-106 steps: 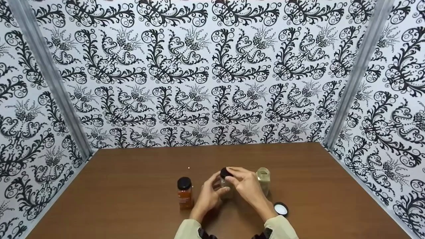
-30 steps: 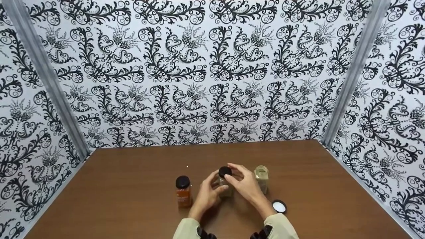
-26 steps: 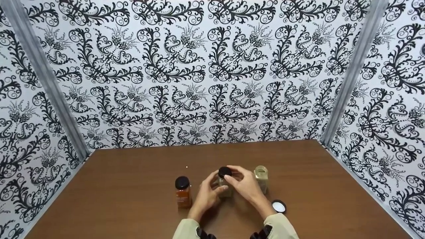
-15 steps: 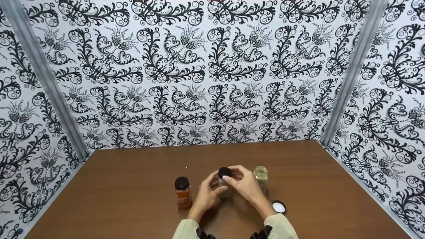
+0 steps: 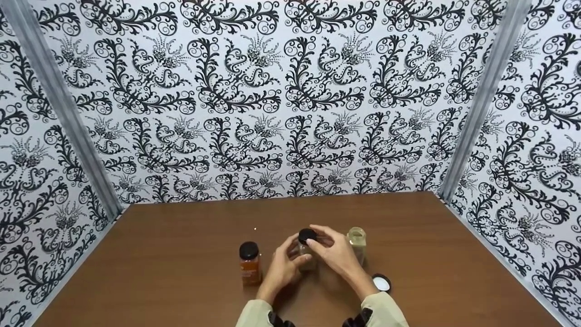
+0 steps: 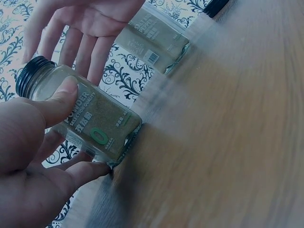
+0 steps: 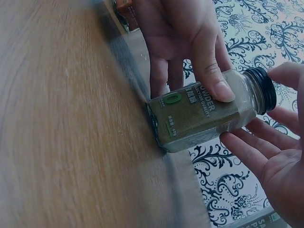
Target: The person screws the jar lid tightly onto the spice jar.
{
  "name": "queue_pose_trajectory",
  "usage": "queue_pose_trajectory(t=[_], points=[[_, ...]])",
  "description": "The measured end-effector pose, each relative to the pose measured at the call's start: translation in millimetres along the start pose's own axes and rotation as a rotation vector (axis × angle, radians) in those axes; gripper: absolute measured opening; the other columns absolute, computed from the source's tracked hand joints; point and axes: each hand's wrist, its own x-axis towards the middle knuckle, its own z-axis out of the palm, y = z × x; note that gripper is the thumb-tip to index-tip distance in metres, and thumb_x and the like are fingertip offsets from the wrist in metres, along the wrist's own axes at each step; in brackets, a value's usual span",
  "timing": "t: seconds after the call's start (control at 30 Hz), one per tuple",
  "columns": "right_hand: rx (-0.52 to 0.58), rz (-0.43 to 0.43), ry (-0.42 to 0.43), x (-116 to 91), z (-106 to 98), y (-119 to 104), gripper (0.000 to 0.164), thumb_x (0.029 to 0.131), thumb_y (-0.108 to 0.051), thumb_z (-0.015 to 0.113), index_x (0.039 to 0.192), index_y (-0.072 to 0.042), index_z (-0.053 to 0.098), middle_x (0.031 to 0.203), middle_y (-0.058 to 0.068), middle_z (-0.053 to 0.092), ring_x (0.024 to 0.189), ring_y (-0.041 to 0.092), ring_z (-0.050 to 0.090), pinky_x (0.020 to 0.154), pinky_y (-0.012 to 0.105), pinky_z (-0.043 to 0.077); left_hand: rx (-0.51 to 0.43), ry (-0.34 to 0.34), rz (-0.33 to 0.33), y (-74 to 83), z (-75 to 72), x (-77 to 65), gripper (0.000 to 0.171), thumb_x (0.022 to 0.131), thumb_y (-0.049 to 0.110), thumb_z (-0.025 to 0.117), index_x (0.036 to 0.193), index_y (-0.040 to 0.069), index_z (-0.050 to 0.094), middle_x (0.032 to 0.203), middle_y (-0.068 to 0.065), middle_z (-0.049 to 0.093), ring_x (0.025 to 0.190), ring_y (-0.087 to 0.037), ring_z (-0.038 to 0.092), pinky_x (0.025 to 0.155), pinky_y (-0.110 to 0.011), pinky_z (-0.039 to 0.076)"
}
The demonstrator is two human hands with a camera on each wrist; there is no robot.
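Your left hand (image 5: 282, 268) is gripping the middle spice jar (image 6: 90, 116), standing on the table (image 5: 181, 254), thumb on its label; your right hand (image 5: 336, 250) is curling loosely around its black cap (image 7: 263, 90), apparently not clamping. The cap is looking seated; the right-hand jar (image 5: 356, 240) is standing open, its lid (image 5: 381, 283) lying nearby. The label is reading "SELECT 100 QUALITY".

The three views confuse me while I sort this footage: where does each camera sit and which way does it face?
Head: worn high, facing forward and down at the table; both hands and sleeves show.
Left wrist: beside the left hand, facing the middle jar; right hand behind.
Right wrist: beside the right hand, facing that jar from the opposite side.
All three share the jar with its black cap.
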Motion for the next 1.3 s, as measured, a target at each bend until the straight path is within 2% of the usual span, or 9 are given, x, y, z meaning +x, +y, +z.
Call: queue_pose_trajectory(t=[0.2, 0.53, 0.63, 0.8, 0.97, 1.17, 1.3], points=[[-0.006, 0.003, 0.004, -0.2, 0.4, -1.0, 0.039, 0.09, -0.019, 0.076, 0.124, -0.002, 0.067, 0.117, 0.022, 0.072, 0.108, 0.033, 0.07, 0.095, 0.034, 0.058, 0.004, -0.002, -0.016, -0.4, 0.4, 0.2, 0.055, 0.089, 0.003, 0.072, 0.14, -0.001, 0.052, 0.138, -0.03, 0.057, 0.122, -0.046, 0.061, 0.099, -0.047, 0.055], [-0.005, 0.036, 0.031, -0.4, 2.6, -0.7, 0.038, 0.086, -0.022, 0.081, 0.116, -0.005, 0.067, 0.115, 0.02, 0.072, 0.106, 0.031, 0.072, 0.093, 0.035, 0.059, -0.035, -0.013, 0.001, -0.1, -0.3, 0.3, 0.057, 0.089, 0.001, 0.072, 0.141, -0.005, 0.049, 0.139, -0.033, 0.054, 0.126, -0.046, 0.058, 0.104, -0.051, 0.052], [-0.013, 0.035, 0.026, 0.2, 2.1, -0.6, 0.042, 0.085, -0.024, 0.081, 0.119, -0.004, 0.065, 0.117, 0.021, 0.071, 0.108, 0.032, 0.071, 0.094, 0.033, 0.058, -0.041, -0.009, 0.006, -0.5, 0.0, 0.6, 0.057, 0.089, 0.001, 0.072, 0.141, -0.006, 0.049, 0.139, -0.034, 0.055, 0.125, -0.046, 0.058, 0.104, -0.05, 0.052], [-0.023, -0.001, 0.016, -0.3, 0.6, -0.1, 0.042, 0.091, -0.021, 0.075, 0.127, -0.003, 0.064, 0.12, 0.021, 0.07, 0.11, 0.034, 0.07, 0.095, 0.031, 0.058, -0.051, -0.009, 0.006, -1.1, 0.7, 1.0, 0.057, 0.089, 0.002, 0.072, 0.14, -0.007, 0.049, 0.138, -0.034, 0.056, 0.125, -0.045, 0.058, 0.104, -0.048, 0.052], [-0.039, -0.024, 0.022, -0.8, -0.3, -1.1, 0.037, 0.092, -0.018, 0.073, 0.125, -0.002, 0.067, 0.119, 0.021, 0.071, 0.11, 0.033, 0.07, 0.096, 0.034, 0.058, -0.054, -0.011, 0.007, -1.2, 0.4, 1.7, 0.056, 0.089, 0.002, 0.072, 0.14, -0.008, 0.049, 0.138, -0.034, 0.055, 0.125, -0.046, 0.058, 0.104, -0.048, 0.052], [-0.016, 0.001, 0.015, -0.4, 0.2, -1.1, 0.036, 0.09, -0.02, 0.076, 0.122, -0.005, 0.068, 0.118, 0.02, 0.071, 0.109, 0.033, 0.07, 0.096, 0.035, 0.058, -0.05, -0.009, -0.002, -1.3, 0.4, 1.0, 0.056, 0.089, 0.001, 0.072, 0.139, -0.007, 0.05, 0.137, -0.034, 0.056, 0.124, -0.046, 0.059, 0.103, -0.048, 0.053], [0.0, 0.022, 0.021, -0.9, 1.3, -1.6, 0.034, 0.089, -0.02, 0.077, 0.119, -0.007, 0.068, 0.116, 0.018, 0.072, 0.109, 0.032, 0.07, 0.097, 0.039, 0.057, -0.009, -0.004, 0.014, 0.2, -0.2, 0.4, 0.056, 0.088, 0.003, 0.073, 0.139, -0.005, 0.051, 0.137, -0.032, 0.057, 0.123, -0.046, 0.06, 0.102, -0.049, 0.053]])
